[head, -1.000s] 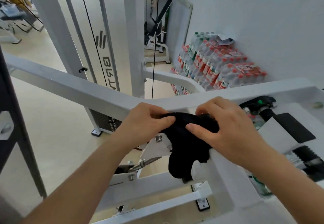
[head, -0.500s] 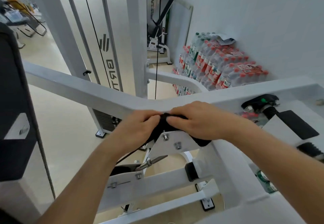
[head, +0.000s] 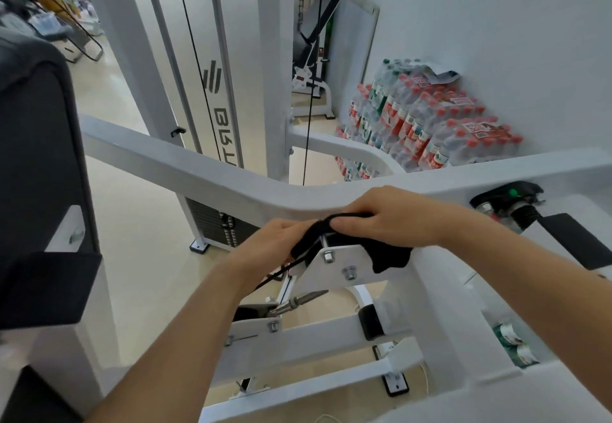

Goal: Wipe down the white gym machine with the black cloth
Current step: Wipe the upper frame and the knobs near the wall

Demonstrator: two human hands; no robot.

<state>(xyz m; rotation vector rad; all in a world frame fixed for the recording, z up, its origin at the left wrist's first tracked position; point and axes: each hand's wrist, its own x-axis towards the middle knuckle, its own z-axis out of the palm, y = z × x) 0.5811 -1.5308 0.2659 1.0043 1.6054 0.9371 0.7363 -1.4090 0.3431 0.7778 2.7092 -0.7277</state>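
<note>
The white painted steel gym machine (head: 205,171) fills the view, its thick square beam bending at the middle. Behind it a pale upright panel (head: 218,68) carries grey vertical lettering, seen at an angle and not clearly legible. Shrink-wrapped packs of red-capped water bottles (head: 430,124) are stacked against the wall. The soft black cloth (head: 390,257) is bunched over the bolted white bracket (head: 337,267) under the beam's bend. The right hand (head: 394,217) lies curled over the cloth, pressing it down; the left hand (head: 278,243) pinches the cloth's left end.
</note>
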